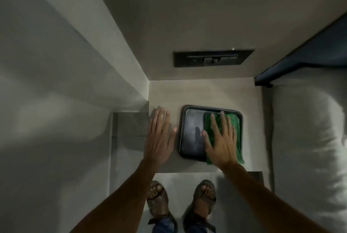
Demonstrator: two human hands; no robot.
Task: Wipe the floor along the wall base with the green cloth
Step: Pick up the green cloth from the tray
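From the head camera, the right hand point(221, 138) lies flat with fingers spread on the green cloth point(233, 135), pressing it rather than gripping it. The cloth sits under that palm on the right half of a dark tray point(191, 131), its near edge hanging over the tray's rim. The left hand point(159, 137) rests open and empty on the small tabletop point(197, 92), just left of the tray. The floor point(180, 185) and the person's sandals point(156, 200) lie below the wrists. The cloth is not yet on the floor, so the sensible move is to gather it firmly under the fingers, lift it clear without dragging the tray, then crouch towards the wall point(56, 82) base at left.
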